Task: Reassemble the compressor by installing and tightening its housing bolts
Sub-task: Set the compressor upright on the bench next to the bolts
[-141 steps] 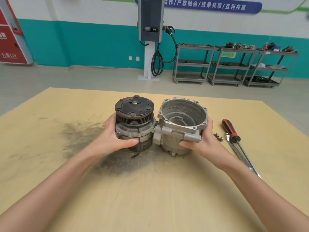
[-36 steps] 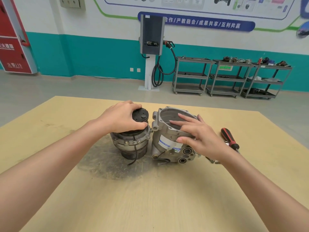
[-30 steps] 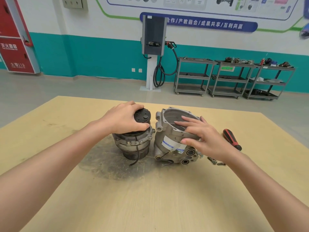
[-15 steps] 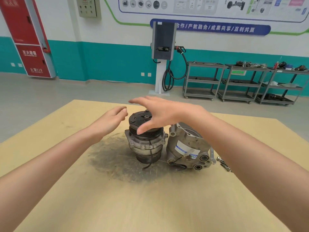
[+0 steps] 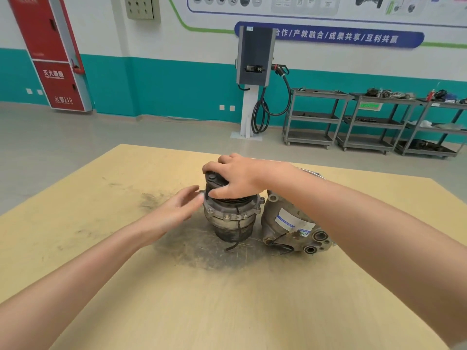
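Note:
The compressor front half (image 5: 231, 218), with its dark clutch pulley on top, stands upright on the table (image 5: 227, 299). My right hand (image 5: 236, 178) reaches across and grips the pulley from above, fingers curled over its far rim and thumb on the near side. My left hand (image 5: 177, 210) is beside the front half's left flange, fingers straight, fingertips about touching it. The aluminium housing shell (image 5: 290, 226) with a white and blue label lies just to the right, partly hidden by my right forearm. The bolts and tools are hidden.
A dark greasy smear (image 5: 202, 246) covers the table around the two parts. Beyond the far table edge are open floor, a charging post (image 5: 254, 79) and several grey shelf carts (image 5: 366, 122) along the teal wall.
My right hand has left the housing shell, crossed over and come down to grip the pulley. My left hand has let go of the pulley and now sits open by the flange.

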Demonstrator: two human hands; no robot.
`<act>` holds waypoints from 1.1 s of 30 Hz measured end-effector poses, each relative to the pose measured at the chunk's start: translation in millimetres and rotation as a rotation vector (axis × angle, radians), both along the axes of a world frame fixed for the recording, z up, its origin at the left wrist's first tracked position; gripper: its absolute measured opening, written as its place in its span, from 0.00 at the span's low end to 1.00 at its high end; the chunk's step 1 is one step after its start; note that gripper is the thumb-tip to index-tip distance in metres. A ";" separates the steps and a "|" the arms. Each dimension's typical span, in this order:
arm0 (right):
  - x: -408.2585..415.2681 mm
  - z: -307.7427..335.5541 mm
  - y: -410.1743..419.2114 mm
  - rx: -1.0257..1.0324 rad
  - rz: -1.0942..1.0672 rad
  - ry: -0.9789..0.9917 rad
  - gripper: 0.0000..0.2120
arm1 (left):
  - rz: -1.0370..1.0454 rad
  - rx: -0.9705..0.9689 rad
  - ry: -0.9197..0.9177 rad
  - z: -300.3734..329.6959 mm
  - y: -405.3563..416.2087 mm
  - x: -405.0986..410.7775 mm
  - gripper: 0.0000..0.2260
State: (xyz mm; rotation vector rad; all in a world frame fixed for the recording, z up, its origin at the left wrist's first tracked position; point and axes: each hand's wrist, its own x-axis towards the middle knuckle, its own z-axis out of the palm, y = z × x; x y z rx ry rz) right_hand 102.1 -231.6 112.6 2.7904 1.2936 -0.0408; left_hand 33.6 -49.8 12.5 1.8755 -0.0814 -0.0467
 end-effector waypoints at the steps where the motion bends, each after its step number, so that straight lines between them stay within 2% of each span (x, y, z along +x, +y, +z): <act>1: -1.0 -0.2 1.1 -0.008 -0.008 -0.014 0.29 | -0.038 0.029 -0.011 -3.6 -0.5 -0.8 0.43; 4: -4.3 -2.0 2.7 -0.016 -0.047 -0.051 0.28 | -0.150 0.055 -0.023 -10.5 -7.0 -1.4 0.50; 6: -7.8 -3.1 4.5 -0.005 -0.085 -0.072 0.28 | -0.149 0.034 -0.015 -13.7 -11.2 1.3 0.57; 9: -11.6 -6.4 7.6 0.023 -0.138 -0.100 0.28 | -0.160 -0.028 -0.017 -17.8 -12.1 5.9 0.60; 12: -10.1 -4.3 5.9 0.006 -0.131 -0.042 0.33 | -0.212 -0.098 -0.028 -23.9 -9.7 7.7 0.58; 15: -2.6 11.2 -4.3 -0.102 -0.048 0.117 0.41 | -0.215 -0.153 -0.037 -28.5 -9.2 10.9 0.49; 18: 6.4 24.3 -10.7 -0.192 0.011 0.171 0.46 | -0.202 -0.089 -0.050 -33.2 -10.7 16.3 0.50; 22: 13.4 30.2 -4.8 -0.261 0.056 0.220 0.50 | -0.232 0.088 -0.109 -37.9 -17.3 25.8 0.48; 26: 19.7 30.3 -0.7 -0.325 0.099 0.145 0.46 | -0.185 0.128 -0.174 -40.2 -23.0 32.6 0.48; 33: 21.6 21.7 -1.8 -0.274 0.223 -0.044 0.38 | -0.142 0.078 -0.257 -33.7 -27.2 30.1 0.42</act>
